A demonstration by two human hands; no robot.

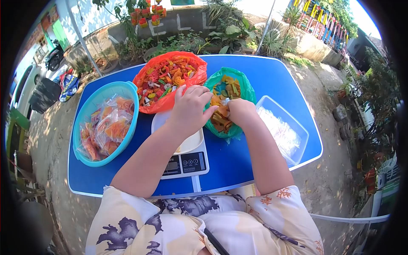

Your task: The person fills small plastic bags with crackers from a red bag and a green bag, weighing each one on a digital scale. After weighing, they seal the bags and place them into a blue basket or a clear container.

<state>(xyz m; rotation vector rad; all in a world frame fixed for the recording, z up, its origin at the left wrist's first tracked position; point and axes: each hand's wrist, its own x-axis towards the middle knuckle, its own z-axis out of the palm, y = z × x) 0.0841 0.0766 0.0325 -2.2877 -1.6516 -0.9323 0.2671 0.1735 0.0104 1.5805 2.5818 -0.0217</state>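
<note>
My left hand [191, 106] is over the kitchen scale [193, 163], between the red bag and the green bag, its fingers apart and bent toward the green bag. My right hand [241, 111] reaches over the green plastic bag [248, 85] of brown and yellow snack pieces [221, 121]. Its fingers are bent together near a bit of clear plastic; what they grip is too small to make out. The red plastic bag [197, 68] holds colourful snacks [165, 76] behind my left hand.
A turquoise basket [135, 108] of filled clear packets [111, 125] stands at the left of the blue table [272, 72]. At the right is a clear tub [302, 142] with empty plastic bags [278, 129]. Plants and a low wall lie beyond.
</note>
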